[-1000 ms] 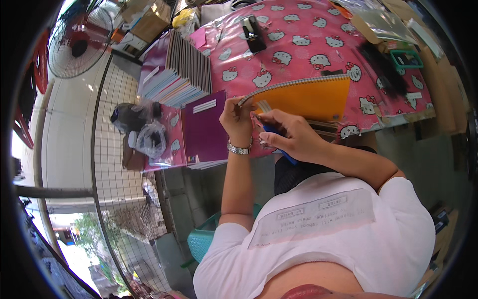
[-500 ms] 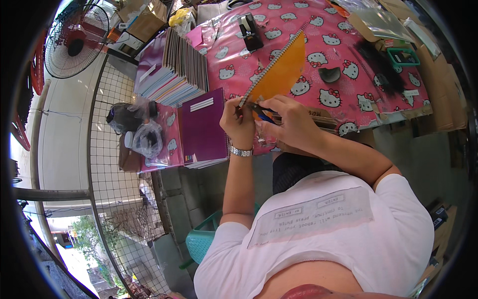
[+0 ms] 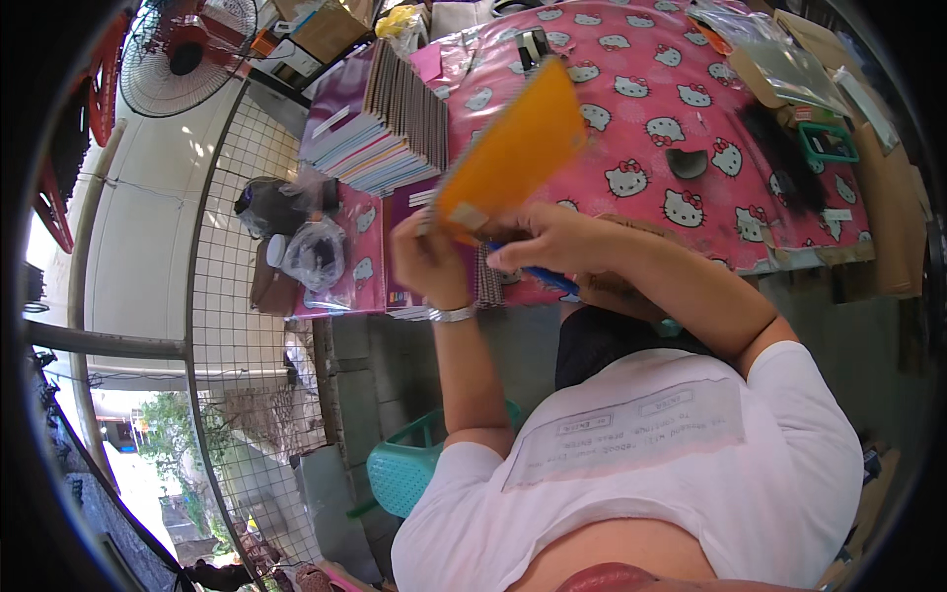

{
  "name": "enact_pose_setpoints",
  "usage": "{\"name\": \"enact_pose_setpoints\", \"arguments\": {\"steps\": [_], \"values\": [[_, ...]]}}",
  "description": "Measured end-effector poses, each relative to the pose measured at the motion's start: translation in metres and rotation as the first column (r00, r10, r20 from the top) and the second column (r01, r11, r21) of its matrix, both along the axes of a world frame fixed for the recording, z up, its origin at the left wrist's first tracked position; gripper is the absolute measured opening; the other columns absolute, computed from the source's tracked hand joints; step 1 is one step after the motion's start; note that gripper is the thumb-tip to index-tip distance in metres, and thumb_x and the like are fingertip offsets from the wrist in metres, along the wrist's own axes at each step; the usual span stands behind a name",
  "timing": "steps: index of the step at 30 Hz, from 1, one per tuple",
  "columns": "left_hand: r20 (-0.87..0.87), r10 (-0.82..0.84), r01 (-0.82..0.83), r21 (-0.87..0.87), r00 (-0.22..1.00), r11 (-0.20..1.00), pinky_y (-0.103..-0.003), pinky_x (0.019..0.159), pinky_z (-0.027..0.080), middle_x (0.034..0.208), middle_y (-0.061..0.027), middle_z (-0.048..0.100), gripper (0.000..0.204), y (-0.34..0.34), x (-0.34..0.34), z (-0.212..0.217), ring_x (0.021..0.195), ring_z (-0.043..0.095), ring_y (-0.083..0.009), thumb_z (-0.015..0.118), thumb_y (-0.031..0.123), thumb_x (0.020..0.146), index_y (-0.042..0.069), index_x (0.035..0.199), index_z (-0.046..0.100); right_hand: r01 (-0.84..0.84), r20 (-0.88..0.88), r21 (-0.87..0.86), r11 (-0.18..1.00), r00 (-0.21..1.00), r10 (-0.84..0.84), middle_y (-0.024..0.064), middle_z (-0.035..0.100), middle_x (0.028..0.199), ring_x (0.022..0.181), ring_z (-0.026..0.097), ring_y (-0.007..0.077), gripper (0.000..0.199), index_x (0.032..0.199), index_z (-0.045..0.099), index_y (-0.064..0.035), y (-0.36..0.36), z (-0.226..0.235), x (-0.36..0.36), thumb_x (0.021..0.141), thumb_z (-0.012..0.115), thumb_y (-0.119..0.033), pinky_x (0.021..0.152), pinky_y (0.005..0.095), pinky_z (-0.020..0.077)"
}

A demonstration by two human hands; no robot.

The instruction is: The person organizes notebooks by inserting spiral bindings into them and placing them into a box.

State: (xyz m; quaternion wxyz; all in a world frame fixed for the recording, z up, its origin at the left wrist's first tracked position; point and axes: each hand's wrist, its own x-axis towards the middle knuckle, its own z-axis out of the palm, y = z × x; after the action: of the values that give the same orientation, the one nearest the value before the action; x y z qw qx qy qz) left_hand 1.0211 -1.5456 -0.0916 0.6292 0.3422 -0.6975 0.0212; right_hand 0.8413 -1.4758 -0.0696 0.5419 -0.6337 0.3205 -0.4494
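Observation:
An orange-covered spiral notebook is raised at a slant over the table, slightly blurred, its wire spine along the left edge. My left hand, with a metal watch on its wrist, is closed on the notebook's near spine corner. Close to that corner, my right hand grips blue-handled pliers; their jaws are hard to make out. Beneath my left hand lie purple notebooks, mostly covered. Behind them rises a tall stack of spiral notebooks.
A pink patterned cloth covers the table. On it are a black hole punch, a dark curved piece and a green basket. Bagged items sit at the left edge, near a fan and wire mesh.
My left hand and the orange notebook have moved left and nearer, and now cover much of the purple notebooks. The pliers' blue handles show more. The whole view has shifted slightly.

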Motion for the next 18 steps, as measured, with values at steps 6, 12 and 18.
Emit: {"name": "enact_pose_setpoints", "arguments": {"steps": [6,12,18], "values": [[-0.313,0.175,-0.128,0.165,0.933,0.978,-0.025,0.058,0.049,0.082,-0.0072,0.064,0.021,-0.03,0.093,0.025,0.068,0.056,-0.011,0.069,0.018,0.093,0.0,0.098,0.061,0.533,-0.406,0.395,0.748,0.832,-0.378,0.0192,0.068,0.106,0.098,0.066,0.0252,0.057,0.114,0.065,0.0045,-0.084,-0.077,0.045,0.079,0.074,-0.039,0.082,0.0365,0.0515],[-0.334,0.255,-0.201,0.187,0.908,0.962,-0.025,0.053,0.046,0.082,-0.0076,0.064,0.019,-0.033,0.103,0.03,0.067,0.054,-0.0103,0.066,0.015,0.095,-0.002,0.1,0.06,0.546,-0.461,0.385,0.744,0.812,-0.358,0.0223,0.069,0.108,0.099,0.068,0.0314,0.058,0.106,0.067,0.0065,-0.125,-0.121,0.059,0.069,0.081,-0.035,0.086,0.0379,0.0524],[-0.593,0.417,0.028,0.597,0.689,0.802,-0.027,0.058,0.049,0.087,-0.012,0.068,0.017,-0.042,0.162,-0.062,0.076,0.063,-0.0163,0.063,0.01,0.095,-0.005,0.102,0.061,0.711,-0.167,0.318,0.627,0.693,-0.701,0.0183,0.07,0.092,0.085,0.069,0.0289,0.039,0.095,0.068,0.0016,-0.135,-0.073,0.044,0.065,0.074,-0.023,0.077,0.0377,0.0547]]}}
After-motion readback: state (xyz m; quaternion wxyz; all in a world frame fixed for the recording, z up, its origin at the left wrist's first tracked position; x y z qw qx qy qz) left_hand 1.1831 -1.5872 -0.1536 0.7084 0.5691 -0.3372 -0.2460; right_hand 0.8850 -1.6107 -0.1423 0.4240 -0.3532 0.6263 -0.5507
